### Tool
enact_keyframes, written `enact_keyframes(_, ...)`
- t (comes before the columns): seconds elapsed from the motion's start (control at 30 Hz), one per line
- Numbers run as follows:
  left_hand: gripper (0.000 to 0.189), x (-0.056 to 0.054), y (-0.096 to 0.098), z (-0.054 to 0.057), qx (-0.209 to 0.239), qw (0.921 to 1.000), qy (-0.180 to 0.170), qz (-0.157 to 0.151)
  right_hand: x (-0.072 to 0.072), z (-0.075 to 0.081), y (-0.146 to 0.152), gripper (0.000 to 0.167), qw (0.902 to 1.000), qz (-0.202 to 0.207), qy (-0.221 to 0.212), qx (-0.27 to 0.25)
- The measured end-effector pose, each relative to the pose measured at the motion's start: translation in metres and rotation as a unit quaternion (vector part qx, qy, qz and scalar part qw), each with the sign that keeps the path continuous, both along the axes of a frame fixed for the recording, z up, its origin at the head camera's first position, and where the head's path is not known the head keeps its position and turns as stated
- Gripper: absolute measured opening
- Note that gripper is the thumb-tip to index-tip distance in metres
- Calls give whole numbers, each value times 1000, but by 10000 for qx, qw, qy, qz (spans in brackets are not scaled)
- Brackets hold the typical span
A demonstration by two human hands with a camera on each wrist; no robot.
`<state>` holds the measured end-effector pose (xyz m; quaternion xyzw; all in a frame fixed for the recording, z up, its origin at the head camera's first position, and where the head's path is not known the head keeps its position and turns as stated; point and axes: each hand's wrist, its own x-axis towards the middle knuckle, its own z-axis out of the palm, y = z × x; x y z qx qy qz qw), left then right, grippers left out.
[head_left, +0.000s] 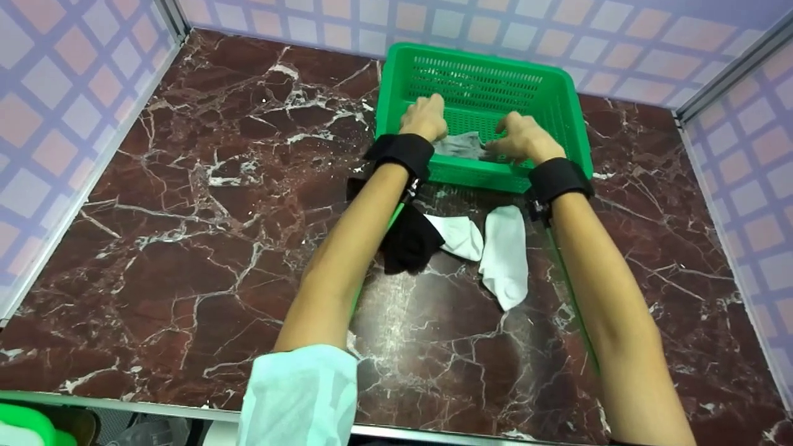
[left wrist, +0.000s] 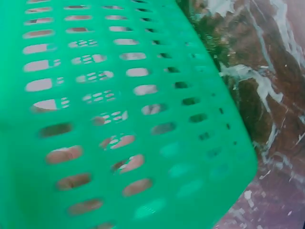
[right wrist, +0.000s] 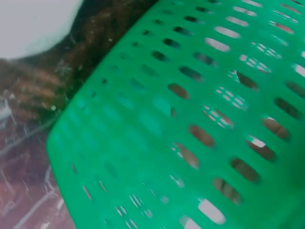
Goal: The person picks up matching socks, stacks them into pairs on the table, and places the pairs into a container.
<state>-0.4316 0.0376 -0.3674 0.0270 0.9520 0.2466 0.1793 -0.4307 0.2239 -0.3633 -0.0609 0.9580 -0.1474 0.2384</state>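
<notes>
Both hands reach over the near rim of a green plastic basket [head_left: 477, 176]. Inside, close to the near wall, lies a grey sock [head_left: 460, 146] with a darker end. My left hand [head_left: 426, 118] is at the sock's left end, knuckles up; its fingertips are hidden, and I cannot tell whether they grip the sock. By the dark end is my right hand [head_left: 523, 137], fingers spread apart and loosely bent, thumb side overlapping the sock. In the wrist views, the slotted basket wall [left wrist: 143, 119] hides most of the hands.
On the marbled tabletop [head_left: 204, 248], before the basket, lie a black sock [head_left: 410, 241], a folded white sock [head_left: 461, 237] and a longer white sock [head_left: 505, 257]. Checked panels [head_left: 334, 25] stand behind and at both sides. Black straps [head_left: 560, 179] circle the wrists.
</notes>
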Motion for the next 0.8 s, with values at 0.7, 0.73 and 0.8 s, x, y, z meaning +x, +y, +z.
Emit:
enact_keyframes(0.7, 18, 157, -92, 10, 2230, 9165, 2970, -1487, 154, 14, -57, 31, 8541, 2428, 4171, -1941)
enact_keyframes(0.73, 18, 165, -97, 6, 2220, 9188, 2900, -1496, 161, 8, -61, 32, 8526, 2653, 4036, -1997)
enact_keyframes(0.8, 18, 178, -104, -1, 2048, 9282, 2737, -1472, 175, -7, -69, 37, 8614, 2992, 3643, -1890)
